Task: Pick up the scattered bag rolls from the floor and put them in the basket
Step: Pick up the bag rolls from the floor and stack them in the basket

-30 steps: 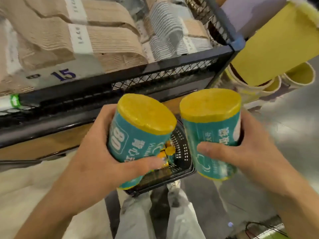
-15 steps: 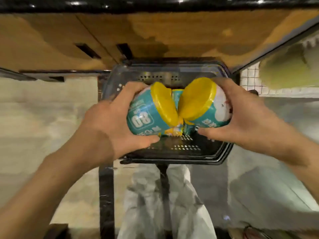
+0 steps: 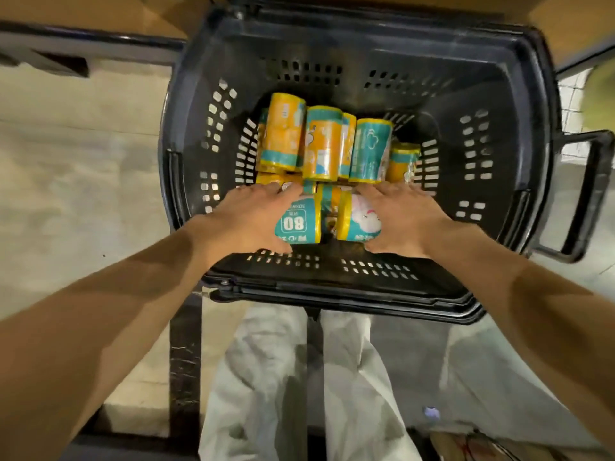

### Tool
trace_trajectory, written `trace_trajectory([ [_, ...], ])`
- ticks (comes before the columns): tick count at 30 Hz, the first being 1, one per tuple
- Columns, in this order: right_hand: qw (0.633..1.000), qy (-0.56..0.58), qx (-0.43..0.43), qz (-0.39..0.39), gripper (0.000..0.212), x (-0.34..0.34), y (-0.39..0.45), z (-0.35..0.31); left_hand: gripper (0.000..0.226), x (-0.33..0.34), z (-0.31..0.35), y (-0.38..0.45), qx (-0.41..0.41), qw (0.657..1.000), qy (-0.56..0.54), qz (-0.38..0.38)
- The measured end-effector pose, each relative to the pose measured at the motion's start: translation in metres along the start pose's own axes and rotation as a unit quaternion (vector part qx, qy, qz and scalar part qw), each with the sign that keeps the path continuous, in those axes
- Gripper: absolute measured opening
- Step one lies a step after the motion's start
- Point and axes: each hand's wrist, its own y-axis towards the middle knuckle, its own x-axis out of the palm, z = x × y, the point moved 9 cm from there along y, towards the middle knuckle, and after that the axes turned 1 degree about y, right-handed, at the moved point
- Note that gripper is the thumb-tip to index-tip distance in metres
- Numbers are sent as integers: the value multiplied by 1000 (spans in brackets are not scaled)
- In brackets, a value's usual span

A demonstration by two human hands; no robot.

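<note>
A black plastic basket [image 3: 519,134] stands in front of me with several yellow and teal bag rolls [image 3: 319,144] lying on its bottom. My left hand [image 3: 246,221] reaches down into the basket and holds a teal roll marked 80 [image 3: 298,222] by its side. My right hand [image 3: 402,217] holds a second roll with a white cartoon label [image 3: 357,219] right beside it. Both rolls lie low at the near end of the basket, against the other rolls.
The basket sits on a dark metal stand [image 3: 184,347] above my light trousers [image 3: 266,394]. Its handle [image 3: 585,197] hangs out at the right. A shelf base [image 3: 83,38] runs along the top left, over a pale floor [image 3: 66,181].
Both hands have gone from holding the two rolls above the basket rim to lowering them deep inside, onto the pile. My view has tipped down over the basket.
</note>
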Motion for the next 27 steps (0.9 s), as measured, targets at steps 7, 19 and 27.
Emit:
trace_trajectory([
  [7, 999, -13, 30, -28, 97, 45, 33, 6, 97, 34, -25, 41, 0, 999, 39, -18],
  [19, 999, -32, 15, -2, 102, 78, 66, -1, 98, 77, -31, 69, 5, 998, 55, -18],
  [27, 998, -59, 1, 8, 99, 92, 79, -12, 93, 89, -29, 72, 9, 998, 70, -6],
])
